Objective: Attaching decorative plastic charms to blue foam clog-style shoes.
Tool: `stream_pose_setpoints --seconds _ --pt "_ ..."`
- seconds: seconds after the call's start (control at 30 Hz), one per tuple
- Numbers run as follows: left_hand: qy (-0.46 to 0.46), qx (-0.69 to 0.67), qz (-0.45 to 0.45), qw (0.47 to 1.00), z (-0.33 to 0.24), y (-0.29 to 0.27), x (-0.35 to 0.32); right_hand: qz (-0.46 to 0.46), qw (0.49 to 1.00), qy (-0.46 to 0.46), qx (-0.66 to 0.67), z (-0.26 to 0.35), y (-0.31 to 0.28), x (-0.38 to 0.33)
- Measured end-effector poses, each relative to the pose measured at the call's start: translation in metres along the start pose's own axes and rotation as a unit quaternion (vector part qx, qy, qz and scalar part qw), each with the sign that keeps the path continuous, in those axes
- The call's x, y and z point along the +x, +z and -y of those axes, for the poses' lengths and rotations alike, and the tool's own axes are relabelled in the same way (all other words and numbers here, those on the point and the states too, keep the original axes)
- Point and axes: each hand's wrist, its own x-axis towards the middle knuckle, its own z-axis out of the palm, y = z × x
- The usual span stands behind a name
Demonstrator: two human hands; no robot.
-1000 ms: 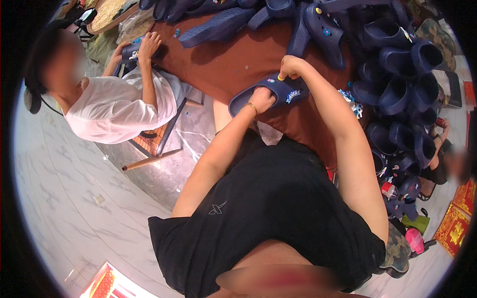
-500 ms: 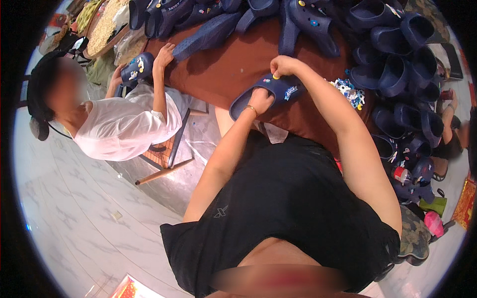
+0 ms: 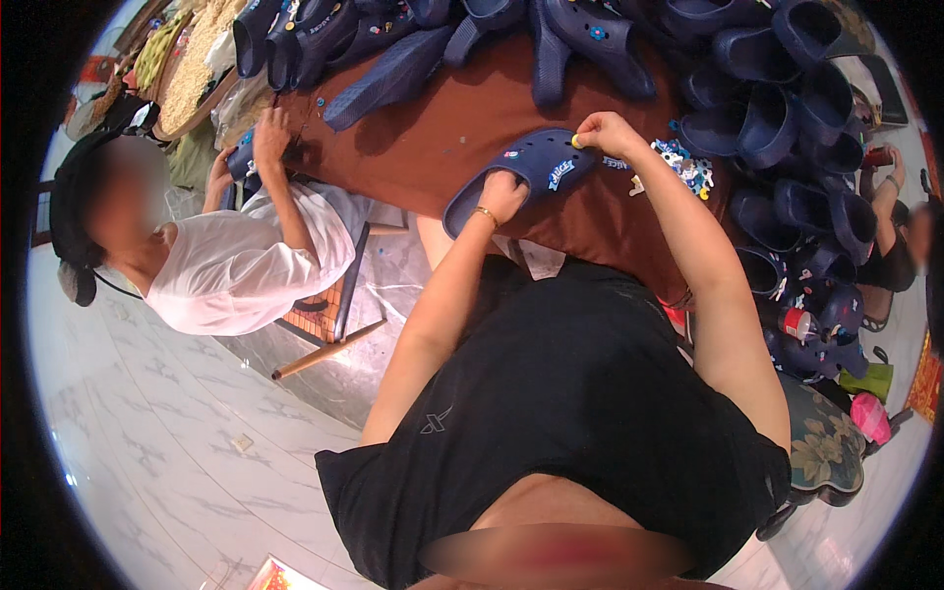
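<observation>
A navy clog [image 3: 541, 162] is held over the near edge of the brown-covered table. It bears a blue-and-white lettered charm [image 3: 560, 174] and a small white-and-red charm [image 3: 510, 154]. My left hand [image 3: 503, 197] reaches into the foot opening and grips the clog from inside, its fingertips hidden. At the far right of the clog's toe, my right hand [image 3: 612, 136] pinches a small round yellow charm [image 3: 577, 142]. Whether that charm touches the clog I cannot tell. A pile of loose blue-and-white charms [image 3: 680, 169] lies just right of my right hand.
Navy clogs [image 3: 393, 79] line the table's far side, and more clogs [image 3: 767, 128] are heaped at the right. On the left a co-worker in a white shirt [image 3: 246, 251] handles a blue clog [image 3: 241, 162]. Another person's arm [image 3: 885, 211] shows at the far right.
My right hand has moved right with the yellow charm, from the clog's upper to the end of its toe. The co-worker's hand has moved from the table edge onto their clog.
</observation>
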Motion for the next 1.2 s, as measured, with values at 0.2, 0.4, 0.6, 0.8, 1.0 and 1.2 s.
stream_pose_setpoints --seconds 0.2,0.4,0.6,0.8,1.0,1.2 --pt "-0.003 0.019 0.007 1.0 0.008 0.006 0.001 0.021 0.994 -0.005 -0.111 0.001 0.01 0.006" --pt "0.028 -0.02 -0.031 0.999 -0.003 0.003 -0.002 0.101 0.945 0.04 -0.307 0.032 0.007 0.024" --pt "0.033 -0.029 -0.017 0.999 -0.013 -0.006 -0.005 0.105 0.92 0.083 -0.369 0.044 0.014 0.038" --pt "0.02 -0.016 -0.019 0.999 -0.007 -0.002 -0.002 0.15 0.945 0.037 -0.287 0.033 0.008 0.053" --pt "0.026 -0.032 -0.04 0.998 0.0 0.005 0.001 -0.088 0.945 -0.216 -0.228 0.007 0.024 -0.007" --pt "0.015 0.001 -0.007 1.0 0.003 0.002 0.001 -0.141 0.939 -0.249 -0.19 0.01 0.031 -0.046"
